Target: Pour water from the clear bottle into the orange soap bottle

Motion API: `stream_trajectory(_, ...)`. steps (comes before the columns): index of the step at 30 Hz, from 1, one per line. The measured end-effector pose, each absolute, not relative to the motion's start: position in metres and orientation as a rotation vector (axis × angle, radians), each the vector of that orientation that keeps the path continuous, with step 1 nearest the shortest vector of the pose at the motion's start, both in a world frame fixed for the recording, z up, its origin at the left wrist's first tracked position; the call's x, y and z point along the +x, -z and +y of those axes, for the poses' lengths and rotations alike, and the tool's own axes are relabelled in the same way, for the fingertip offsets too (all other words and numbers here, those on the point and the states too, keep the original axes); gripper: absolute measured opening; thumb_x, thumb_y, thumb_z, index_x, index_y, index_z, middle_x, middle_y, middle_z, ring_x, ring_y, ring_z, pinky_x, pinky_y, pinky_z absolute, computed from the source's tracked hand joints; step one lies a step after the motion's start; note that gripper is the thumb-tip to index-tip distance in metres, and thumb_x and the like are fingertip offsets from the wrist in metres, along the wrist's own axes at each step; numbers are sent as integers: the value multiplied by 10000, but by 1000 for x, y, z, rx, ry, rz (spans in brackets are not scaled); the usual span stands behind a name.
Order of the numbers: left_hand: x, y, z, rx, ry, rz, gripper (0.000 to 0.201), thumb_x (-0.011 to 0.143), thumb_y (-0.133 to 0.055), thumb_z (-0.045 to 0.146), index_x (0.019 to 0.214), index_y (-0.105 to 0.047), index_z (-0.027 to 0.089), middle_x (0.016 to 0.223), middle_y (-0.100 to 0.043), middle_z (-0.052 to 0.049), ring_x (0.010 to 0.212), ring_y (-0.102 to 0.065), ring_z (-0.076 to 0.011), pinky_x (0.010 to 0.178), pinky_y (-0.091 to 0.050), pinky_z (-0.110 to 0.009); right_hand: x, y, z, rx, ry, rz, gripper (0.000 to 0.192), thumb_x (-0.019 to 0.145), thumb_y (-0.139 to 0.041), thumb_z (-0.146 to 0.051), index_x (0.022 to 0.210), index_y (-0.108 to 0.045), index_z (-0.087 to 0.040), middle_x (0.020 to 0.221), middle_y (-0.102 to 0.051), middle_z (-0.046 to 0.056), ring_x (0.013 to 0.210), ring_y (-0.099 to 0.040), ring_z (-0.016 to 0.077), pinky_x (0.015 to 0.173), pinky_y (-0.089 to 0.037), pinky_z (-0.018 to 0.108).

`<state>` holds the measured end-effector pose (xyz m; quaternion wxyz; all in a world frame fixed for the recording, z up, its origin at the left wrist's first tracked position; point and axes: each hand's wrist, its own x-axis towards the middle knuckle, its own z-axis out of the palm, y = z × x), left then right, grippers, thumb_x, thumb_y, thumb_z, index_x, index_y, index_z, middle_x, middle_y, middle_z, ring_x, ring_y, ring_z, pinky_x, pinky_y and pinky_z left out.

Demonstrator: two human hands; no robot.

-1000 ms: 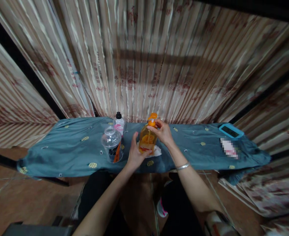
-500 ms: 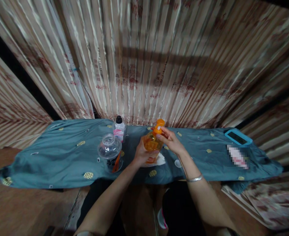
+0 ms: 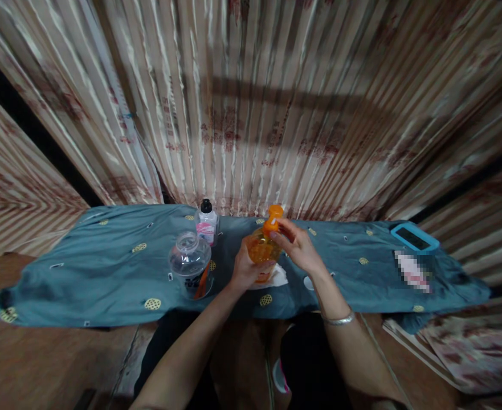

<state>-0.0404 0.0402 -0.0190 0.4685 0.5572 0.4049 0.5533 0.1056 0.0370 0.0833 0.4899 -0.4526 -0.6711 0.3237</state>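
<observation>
Bottle (image 3: 262, 249) seems best steadied low, left hand (image 3: 244, 266) fingers clamped round it, right hand (image 3: 301, 247) fingers pinching the pump (image 3: 274, 214) atop it

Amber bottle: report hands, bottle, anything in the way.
Left hand gripping amber bottle; right hand on its orange pump. White tissue by its base. Clear jar stands left, apart from hands.

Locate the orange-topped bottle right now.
In the head view, the orange-topped bottle is just right of centre, between the left hand on its body and the right hand at its top, right of the clear jar.
</observation>
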Motion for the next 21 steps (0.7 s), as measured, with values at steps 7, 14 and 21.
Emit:
stream_trajectory(7, -40, 12, 39, 1378, -1308, 1051, 741, 569, -913, 352, 1190, -531, 220, 1156, -702, -59, 1087, -689, -277, 957, -552, -420, 98, -92, 37, -1294, -610, -1511, 468, 661, -832, -501, 931, -545, -250, 1022, -701, 88, 955, -685, 329, 931, -525, 553)
stream_trajectory(14, -39, 14, 38, 1412, -1327, 1044, 745, 573, -915, 355, 1200, -540, 207, 1205, -687, -93, 1125, -666, -304, 984, -534, -453, 111, -93, 36, -1072, -879, -1744, 247, 871, -626, -460, 1006, -632, -252, 950, -687, 29, 990, -684, 253, 934, -537, 394)
stream_trajectory(21, -40, 16, 39, 1434, -1316, 1056, 761, 579, -911, 357, 1220, -527, 212, 1198, -693, -80, 1115, -674, -293, 975, -540, -443, 105, -93, 35, -1331, -618, -1587, 481, 660, -838, -503, 952, -563, -236, 1048, -703, 111, 1047, -662, 388, 964, -482, 587)
